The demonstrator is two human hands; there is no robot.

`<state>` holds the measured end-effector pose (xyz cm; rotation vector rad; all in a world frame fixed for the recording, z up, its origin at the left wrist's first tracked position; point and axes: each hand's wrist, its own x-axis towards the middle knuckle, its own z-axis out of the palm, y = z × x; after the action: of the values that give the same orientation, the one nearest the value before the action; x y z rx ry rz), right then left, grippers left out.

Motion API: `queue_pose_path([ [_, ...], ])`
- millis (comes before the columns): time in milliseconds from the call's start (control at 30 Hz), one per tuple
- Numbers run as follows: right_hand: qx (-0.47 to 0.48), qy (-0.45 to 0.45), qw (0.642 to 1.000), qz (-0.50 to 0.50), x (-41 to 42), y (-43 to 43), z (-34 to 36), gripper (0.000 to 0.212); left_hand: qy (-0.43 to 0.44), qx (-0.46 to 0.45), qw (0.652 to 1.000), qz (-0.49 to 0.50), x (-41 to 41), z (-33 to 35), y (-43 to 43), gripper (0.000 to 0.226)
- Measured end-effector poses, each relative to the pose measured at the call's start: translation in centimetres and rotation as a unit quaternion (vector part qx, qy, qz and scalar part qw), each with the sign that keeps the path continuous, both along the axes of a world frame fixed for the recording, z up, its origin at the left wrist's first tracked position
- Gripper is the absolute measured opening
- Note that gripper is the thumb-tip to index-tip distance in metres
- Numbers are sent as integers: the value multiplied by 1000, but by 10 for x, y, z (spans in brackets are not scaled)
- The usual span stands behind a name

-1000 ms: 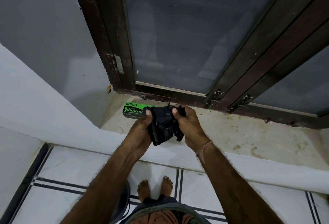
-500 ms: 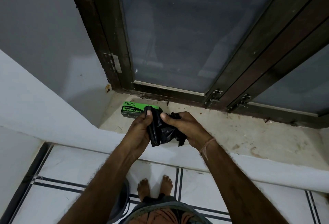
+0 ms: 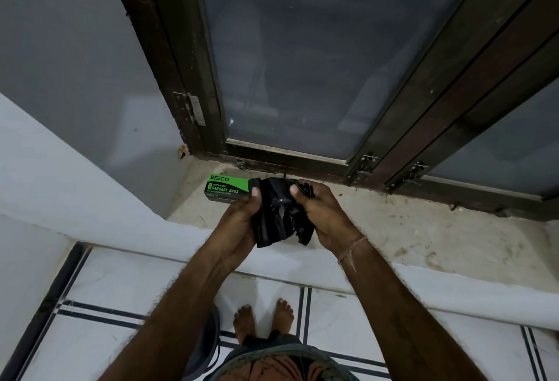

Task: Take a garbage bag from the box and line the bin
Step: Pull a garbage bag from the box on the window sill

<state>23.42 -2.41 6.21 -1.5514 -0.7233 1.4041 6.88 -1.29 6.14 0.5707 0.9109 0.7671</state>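
Observation:
A crumpled black garbage bag [image 3: 276,214] is held up over the window sill between both hands. My left hand [image 3: 239,223] pinches its left edge with the thumb on top. My right hand [image 3: 322,217] grips its right side, fingers bunched into the plastic. Behind the left hand, a green and black garbage bag box [image 3: 225,188] lies flat on the sill, partly hidden by the bag. A dark round bin [image 3: 207,341] stands on the floor under my left forearm, mostly hidden.
The stained stone sill [image 3: 408,229] runs to the right below a dark wooden window frame [image 3: 393,150] with frosted glass. A white wall ledge [image 3: 90,199] slopes in from the left. White floor tiles with black lines and my bare feet [image 3: 263,317] lie below.
My hands have shifted their grip on the bag, spreading it a little wider between them. The box has not moved.

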Motion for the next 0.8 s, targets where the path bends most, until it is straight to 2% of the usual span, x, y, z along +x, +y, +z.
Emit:
queue_pose_path([
  [167, 30, 61, 997, 34, -1, -5, 5, 41, 5, 8, 1000, 7, 1, -4, 2, 39],
  [367, 40, -21, 991, 123, 6, -7, 6, 20, 59, 53, 997, -11, -3, -10, 6, 41],
  [500, 27, -54, 988, 144, 7, -4, 5, 25, 96, 73, 992, -24, -5, -16, 6, 36],
  [567, 24, -19, 989, 144, 4, -6, 6, 29, 76, 64, 995, -22, -3, -17, 5, 34],
  [700, 23, 138, 986, 95, -3, -7, -2, 32, -20, 31, 999, -4, 3, -13, 4, 33],
  [800, 27, 233, 970, 63, -5, -4, -10, 39, -56, 21, 998, -5, 3, -13, 0, 32],
])
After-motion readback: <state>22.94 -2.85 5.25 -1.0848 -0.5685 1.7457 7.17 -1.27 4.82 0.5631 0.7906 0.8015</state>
